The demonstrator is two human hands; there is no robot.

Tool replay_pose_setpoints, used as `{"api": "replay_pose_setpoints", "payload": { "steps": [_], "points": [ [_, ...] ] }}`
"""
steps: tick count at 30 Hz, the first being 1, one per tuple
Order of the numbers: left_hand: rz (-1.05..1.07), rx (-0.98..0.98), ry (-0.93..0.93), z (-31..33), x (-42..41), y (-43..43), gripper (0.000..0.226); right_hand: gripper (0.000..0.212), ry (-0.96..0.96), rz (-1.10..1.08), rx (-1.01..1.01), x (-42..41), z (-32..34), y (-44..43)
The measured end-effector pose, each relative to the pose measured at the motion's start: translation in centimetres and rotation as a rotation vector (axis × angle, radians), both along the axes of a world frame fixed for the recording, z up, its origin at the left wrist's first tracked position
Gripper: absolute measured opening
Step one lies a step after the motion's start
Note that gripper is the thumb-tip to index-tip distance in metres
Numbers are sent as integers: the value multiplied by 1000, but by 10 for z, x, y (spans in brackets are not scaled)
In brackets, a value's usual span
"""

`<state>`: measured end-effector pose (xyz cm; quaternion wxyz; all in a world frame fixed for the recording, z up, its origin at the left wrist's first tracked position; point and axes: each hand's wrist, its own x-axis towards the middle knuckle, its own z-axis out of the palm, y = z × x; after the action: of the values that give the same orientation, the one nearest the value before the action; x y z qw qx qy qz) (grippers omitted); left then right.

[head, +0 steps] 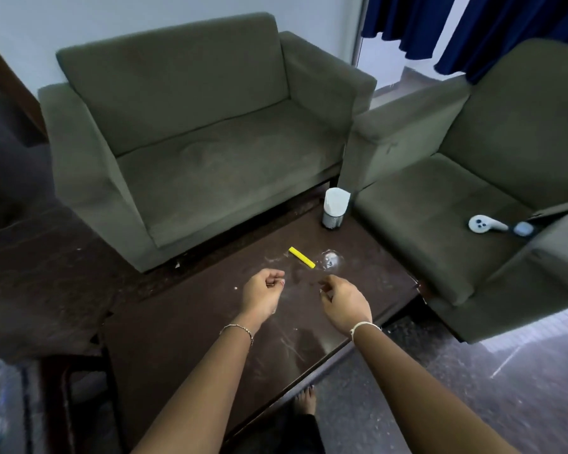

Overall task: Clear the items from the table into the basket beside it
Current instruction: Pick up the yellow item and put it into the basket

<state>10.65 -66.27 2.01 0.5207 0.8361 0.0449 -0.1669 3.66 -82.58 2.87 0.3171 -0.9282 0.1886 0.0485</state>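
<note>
Writing: you can read no brand, label or lettering on any item.
Left sofa (210, 126): olive-green, matte fabric, boxy arms, beyond the table's far edge.
Table (184, 348): dark brown, glossy, rectangular top, marked with pale scratches and smudges.
Your left hand (263, 294): held over the table's middle, fingers curled into a loose fist; you cannot tell whether it grips anything. A thin bead bracelet circles the wrist.
Yellow stick (301, 257): flat, narrow, bright yellow bar lying diagonally on the table, just beyond both hands.
Your right hand (343, 299): over the table, fingertips drawn together as in a pinch; what they pinch is too small to identify. A white band circles the wrist.
Clear glass piece (332, 260): transparent, rounded, on the table just right of the yellow stick.
Mesh cup (333, 208): cylindrical, dark mesh base, white material standing in it, at the table's far right corner.
Right armchair (473, 178): same olive fabric; a white controller (484, 223) lies on its seat.
Basket: not identifiable in this view.
</note>
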Motion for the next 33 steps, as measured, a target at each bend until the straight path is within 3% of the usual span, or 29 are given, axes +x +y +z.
{"api": "replay_pose_setpoints", "payload": {
  "steps": [15,25,33],
  "points": [
    [124,184,194,-122,167,-44,16,29,375,159,-17,192,-143,-71],
    [127,181,247,-195,165,-69,14,28,394,274,-165,225,-224,-72],
    [166,149,205,-203,157,-69,23,29,378,278,-237,225,-244,-72]
  ]
}}
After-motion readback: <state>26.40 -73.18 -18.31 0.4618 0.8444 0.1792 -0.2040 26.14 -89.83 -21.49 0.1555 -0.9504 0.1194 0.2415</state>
